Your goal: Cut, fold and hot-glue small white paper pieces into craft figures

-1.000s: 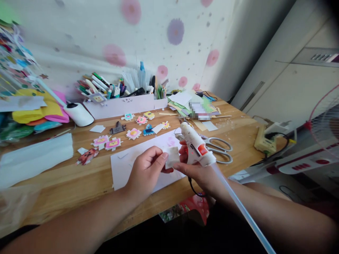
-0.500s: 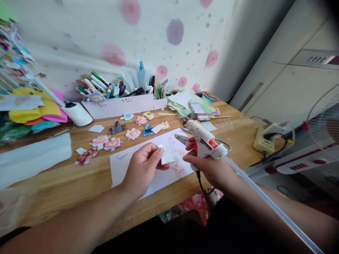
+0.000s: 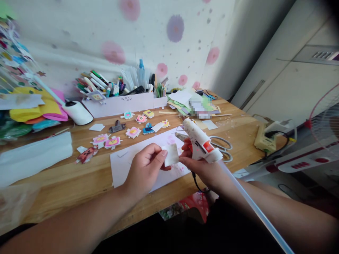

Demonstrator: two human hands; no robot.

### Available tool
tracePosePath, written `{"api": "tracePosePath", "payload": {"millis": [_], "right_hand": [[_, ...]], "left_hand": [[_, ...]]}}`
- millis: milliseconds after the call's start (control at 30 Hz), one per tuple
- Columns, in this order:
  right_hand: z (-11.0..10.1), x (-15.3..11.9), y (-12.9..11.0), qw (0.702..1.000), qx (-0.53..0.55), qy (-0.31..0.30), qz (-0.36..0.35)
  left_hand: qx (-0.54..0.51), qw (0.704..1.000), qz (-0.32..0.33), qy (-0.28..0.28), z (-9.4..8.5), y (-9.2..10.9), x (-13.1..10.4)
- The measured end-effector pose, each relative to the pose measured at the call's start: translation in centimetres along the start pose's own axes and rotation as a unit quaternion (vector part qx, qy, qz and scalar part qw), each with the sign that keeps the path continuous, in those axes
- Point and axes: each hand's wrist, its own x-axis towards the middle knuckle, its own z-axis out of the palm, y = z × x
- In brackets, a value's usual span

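Observation:
Between thumb and fingers, my left hand pinches a small white paper piece. My right hand is wrapped round a white glue gun with an orange part, a long clear stick coming out of its back. The gun's nozzle points up and away, beyond the paper piece. Under both hands lies a white sheet with pink marks. Scissors with grey handles rest behind the gun, partly hidden by it.
Small coloured paper figures lie left of the sheet and behind it. A white box of pens stands at the back. Paper scraps are piled beside it. A power strip sits at the right edge, near a fan.
My right hand has moved left with the glue gun, closer to the paper piece. The paper piece now shows flatter, and more of the scissors' handles is visible.

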Motion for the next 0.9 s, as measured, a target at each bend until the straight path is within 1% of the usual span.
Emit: {"api": "tracePosePath", "payload": {"millis": [100, 200, 300, 433, 500, 633, 767, 900], "right_hand": [[-0.1, 0.1, -0.2, 1.000, -0.018, 0.008, 0.002], [-0.2, 0.0, -0.8, 0.999, -0.033, 0.007, 0.014], [-0.3, -0.2, -1.4, 0.999, -0.044, 0.007, 0.006], [-1.1, 0.0, -1.5, 0.998, -0.063, 0.028, -0.009], [-2.2, 0.4, -1.2, 0.997, -0.060, 0.030, -0.025], [-5.1, 1.0, -1.3, 0.997, -0.036, 0.013, -0.061], [-8.1, 1.0, -2.7, 0.997, -0.001, 0.049, -0.065], [-10.5, 0.5, -4.0, 0.996, 0.009, 0.065, -0.066]], "left_hand": [[-0.016, 0.999, -0.006, -0.038, 0.0, 0.2, -0.1], [-0.014, 0.997, -0.044, -0.065, 0.2, 0.5, -0.1], [0.030, 0.994, -0.082, -0.069, 0.4, 0.9, 0.0], [0.030, 0.995, -0.078, -0.050, 0.6, 1.0, 0.1], [0.024, 0.996, -0.075, -0.035, 0.5, 0.9, 0.3], [0.033, 0.997, -0.074, 0.003, 0.1, 0.4, 0.7], [0.025, 0.997, -0.073, 0.029, -0.5, -0.3, 1.5], [0.009, 0.993, -0.084, 0.080, -0.8, -0.7, 2.2]]}}
